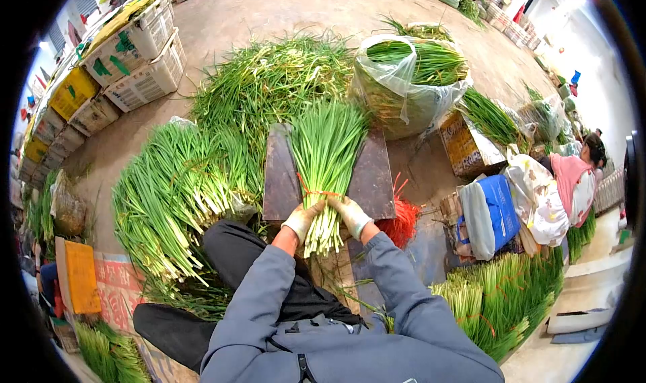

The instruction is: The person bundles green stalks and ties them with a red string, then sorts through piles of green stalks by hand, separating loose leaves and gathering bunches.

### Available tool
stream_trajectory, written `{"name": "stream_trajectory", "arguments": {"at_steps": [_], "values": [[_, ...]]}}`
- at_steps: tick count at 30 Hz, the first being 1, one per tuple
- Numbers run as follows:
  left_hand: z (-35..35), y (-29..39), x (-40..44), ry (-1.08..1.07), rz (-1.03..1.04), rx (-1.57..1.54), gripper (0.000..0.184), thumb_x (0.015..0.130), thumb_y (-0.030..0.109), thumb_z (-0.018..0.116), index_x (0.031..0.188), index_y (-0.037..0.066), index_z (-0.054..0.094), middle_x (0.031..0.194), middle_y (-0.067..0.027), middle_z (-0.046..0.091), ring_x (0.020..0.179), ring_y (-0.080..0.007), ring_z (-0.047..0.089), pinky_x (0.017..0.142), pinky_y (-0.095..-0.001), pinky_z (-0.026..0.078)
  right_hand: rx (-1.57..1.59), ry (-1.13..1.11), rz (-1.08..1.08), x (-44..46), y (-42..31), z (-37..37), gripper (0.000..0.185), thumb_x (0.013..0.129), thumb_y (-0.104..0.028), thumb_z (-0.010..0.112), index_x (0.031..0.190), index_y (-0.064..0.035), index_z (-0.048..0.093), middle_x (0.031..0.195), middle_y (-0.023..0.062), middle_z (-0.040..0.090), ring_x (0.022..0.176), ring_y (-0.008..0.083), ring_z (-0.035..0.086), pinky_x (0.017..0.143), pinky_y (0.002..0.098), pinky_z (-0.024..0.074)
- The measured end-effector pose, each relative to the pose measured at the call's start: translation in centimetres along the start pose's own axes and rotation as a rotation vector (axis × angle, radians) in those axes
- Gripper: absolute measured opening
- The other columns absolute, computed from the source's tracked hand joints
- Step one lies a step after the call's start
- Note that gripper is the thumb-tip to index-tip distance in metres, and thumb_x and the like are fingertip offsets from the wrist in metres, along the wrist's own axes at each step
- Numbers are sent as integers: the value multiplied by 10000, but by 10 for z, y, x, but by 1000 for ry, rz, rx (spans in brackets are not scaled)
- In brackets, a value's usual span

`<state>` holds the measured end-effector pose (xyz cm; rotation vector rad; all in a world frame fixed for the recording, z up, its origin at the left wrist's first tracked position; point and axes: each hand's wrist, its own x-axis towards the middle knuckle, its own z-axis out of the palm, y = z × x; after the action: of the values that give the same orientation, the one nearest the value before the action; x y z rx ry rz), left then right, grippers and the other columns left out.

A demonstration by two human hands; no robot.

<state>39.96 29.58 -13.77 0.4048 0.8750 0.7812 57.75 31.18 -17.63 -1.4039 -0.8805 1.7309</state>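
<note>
A bundle of garlic chives (326, 147) lies on a dark board (278, 181) in front of me, its pale stem ends pointing towards my body. A red tie (321, 193) runs around the lower stems. My left hand (303, 220), in a pale glove, is closed around the left side of the stems just below the tie. On the opposite side my right hand (351, 216), gloved too, grips the same stems. Both thumbs lie near the tie. Beside the board's right edge hangs a bunch of red strings (402, 218).
Loose chives (182, 188) are heaped at the left, with another pile (276, 80) behind the board. A clear plastic bag (383, 94) of chives stands back right. Tied bundles (505, 295) line the lower right, near a blue bag (494, 211). Stacked crates (141, 80) stand far left.
</note>
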Motion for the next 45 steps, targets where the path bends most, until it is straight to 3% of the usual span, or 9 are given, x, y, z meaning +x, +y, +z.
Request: {"name": "stream_trajectory", "arguments": {"at_steps": [7, 9, 11, 15, 20, 23, 33, 36, 45], "values": [[0, 2, -2, -97, -141, -247, 566, 933, 475, 644, 1268, 23, 585, 1104, -128, 715, 897, -255, 716, 795, -409, 598, 774, -245, 326, -15, -28, 4, 453, 977, -416, 613, 1263, -66, 581, 1109, 82, 701, 965, 238, 684, 877, 406, 550], [2, 6, -12, -61, -160, -177, 650, 915, 550, 621, 1282, 16, 573, 1097, -122, 718, 902, -257, 714, 803, -401, 594, 370, -146, 117, -9, -24, 9, 453, 974, -380, 629, 1286, -56, 570, 1141, 89, 688, 1011, 237, 673, 893, 399, 544], [-7, 2, 0, -33, 151, 153, 733, 833, 535, 744, 1346, 63, 517, 1096, -116, 704, 883, -229, 708, 781, -382, 591, 111, -96, 34, -3, -19, 10, 459, 949, -295, 675, 1300, -23, 561, 1130, 106, 680, 1013, 207, 651, 911, 362, 528], [-13, -1, -1, 51, 164, 173, 506, 896, 165, 736, 1338, 45, 522, 1099, -120, 696, 904, -230, 699, 801, -381, 587, -444, 36, -51, -28, -58, 30, 497, 885, -356, 711, 1217, 3, 624, 1064, 90, 687, 987, 181, 635, 884, 313, 503], [-13, 4, 1, 158, 203, 212, 392, 909, 137, 704, 1266, 15, 597, 1126, -117, 694, 934, -228, 680, 833, -358, 560, -859, 350, -446, -47, -51, 23, 373, 832, -380, 735, 913, -23, 667, 877, 185, 702, 803, 289, 693, 743, 376, 534], [-35, -19, 33, 254, 270, 334, 385, 918, 141, 690, 1267, 9, 597, 1137, -120, 692, 947, -225, 672, 841, -350, 546, -1168, 218, -239, -78, -52, 43, 466, 819, -478, 723, 894, -21, 667, 877, 214, 695, 821, 374, 684, 762, 428, 532], [-27, -7, 20, 167, 167, 131, 342, 941, 120, 657, 1257, 12, 585, 1078, -137, 705, 872, -253, 705, 768, -398, 588, -1102, 166, -206, -77, -39, 20, 287, 792, -262, 685, 967, -36, 669, 889, 204, 684, 861, 384, 660, 792, 433, 529], [-29, -10, 22, 199, 161, 169, 327, 938, 118, 659, 1243, 21, 591, 1051, -131, 710, 845, -256, 709, 742, -407, 593, -1109, 222, -580, -84, -34, 31, 208, 833, -168, 659, 1017, -71, 676, 921, 181, 658, 876, 371, 651, 789, 434, 536], [-39, -16, 30, 172, 190, 239, 411, 901, 184, 710, 1262, 22, 601, 1092, -111, 701, 914, -223, 675, 819, -363, 550, -1207, 288, -298, -73, -26, 44, 309, 857, -297, 679, 1019, -35, 690, 950, 223, 682, 936, 401, 660, 845, 455, 534]]}}
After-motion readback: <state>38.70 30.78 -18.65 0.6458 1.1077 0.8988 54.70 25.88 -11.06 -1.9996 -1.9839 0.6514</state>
